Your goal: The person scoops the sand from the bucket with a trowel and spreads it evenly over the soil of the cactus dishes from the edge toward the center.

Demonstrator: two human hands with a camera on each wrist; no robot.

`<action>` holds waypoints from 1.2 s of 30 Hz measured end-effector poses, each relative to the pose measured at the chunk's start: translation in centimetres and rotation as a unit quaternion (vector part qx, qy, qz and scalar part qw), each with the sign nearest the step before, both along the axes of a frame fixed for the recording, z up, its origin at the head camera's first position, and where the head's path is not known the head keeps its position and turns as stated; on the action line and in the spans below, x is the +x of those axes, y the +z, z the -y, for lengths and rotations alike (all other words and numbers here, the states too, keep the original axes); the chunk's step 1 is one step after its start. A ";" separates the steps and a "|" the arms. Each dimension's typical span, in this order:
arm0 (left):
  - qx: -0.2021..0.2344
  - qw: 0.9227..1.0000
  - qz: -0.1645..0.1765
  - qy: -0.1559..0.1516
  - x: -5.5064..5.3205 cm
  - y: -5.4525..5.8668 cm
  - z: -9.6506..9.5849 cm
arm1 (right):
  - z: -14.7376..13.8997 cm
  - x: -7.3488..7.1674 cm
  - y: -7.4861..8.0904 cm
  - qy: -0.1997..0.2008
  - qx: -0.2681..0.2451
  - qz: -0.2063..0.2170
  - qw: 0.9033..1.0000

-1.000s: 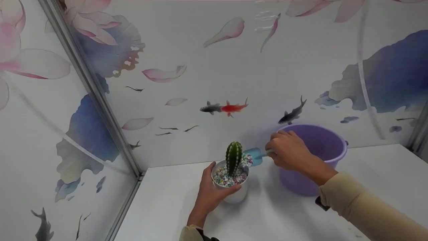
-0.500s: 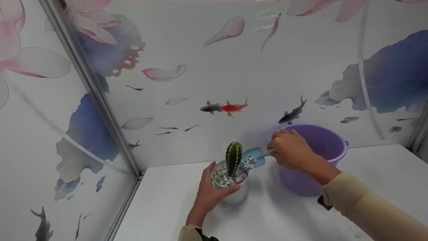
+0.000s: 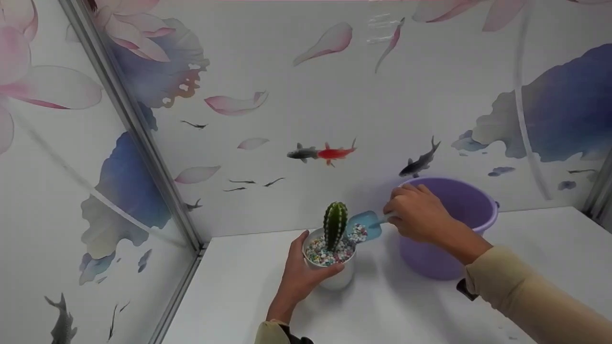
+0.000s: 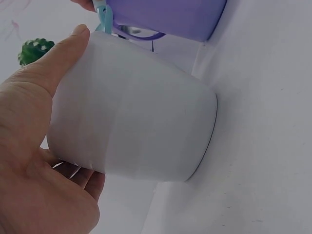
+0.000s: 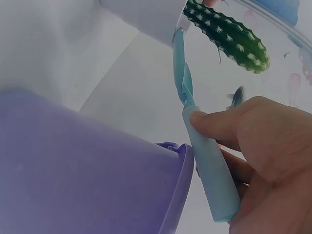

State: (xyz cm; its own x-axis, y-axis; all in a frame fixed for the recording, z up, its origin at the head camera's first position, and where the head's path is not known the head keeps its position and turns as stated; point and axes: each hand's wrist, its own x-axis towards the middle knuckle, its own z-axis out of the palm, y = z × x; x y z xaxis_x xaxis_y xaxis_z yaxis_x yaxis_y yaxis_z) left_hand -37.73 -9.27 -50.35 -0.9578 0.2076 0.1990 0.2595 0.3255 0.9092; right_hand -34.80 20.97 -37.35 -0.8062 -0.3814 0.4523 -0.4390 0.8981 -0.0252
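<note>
A white pot (image 3: 337, 279) stands on the table, filled with small multicoloured pebbles (image 3: 325, 253) around an upright green cactus (image 3: 335, 224). My left hand (image 3: 299, 279) grips the pot from its left side, thumb along the front of the rim; the left wrist view shows the fingers curling round the pot's wall (image 4: 131, 112). With my right hand (image 3: 418, 212) I hold a light-blue small shovel (image 3: 370, 224) by its handle (image 5: 212, 173). The shovel's blade tilts down at the pot's right rim, with some pebbles on it. In the right wrist view the blade's tip meets the rim.
A purple bucket (image 3: 430, 258) stands right of the pot, partly behind my right hand and forearm. The white table (image 3: 229, 286) meets a wall panel (image 3: 267, 205) printed with fish and petals. A metal frame strip (image 3: 138, 143) runs down the left corner.
My right hand has shifted slightly to the right with the shovel, whose blade tilts a little more. The pebbles have slid lower on the blade. The left hand and pot stay put.
</note>
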 end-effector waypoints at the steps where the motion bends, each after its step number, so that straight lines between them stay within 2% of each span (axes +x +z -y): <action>1: -0.001 1.000 -0.001 0.000 0.0 0.0 0.0 | 0.1 0.0 -0.1 0.000 0.001 -0.004 1.000; 14: 0.002 1.000 -0.003 0.000 0.0 -0.1 -0.1 | 1.4 -0.3 -0.9 -0.003 -0.009 -0.042 0.999; 24: -0.002 1.000 -0.007 0.005 -0.1 -0.3 0.1 | 1.6 -0.5 -1.2 -0.008 -0.019 -0.045 0.999; 36: -0.005 1.000 -0.003 0.020 0.3 -0.2 -0.3 | 1.5 -0.6 -1.5 0.008 -0.016 -0.088 0.996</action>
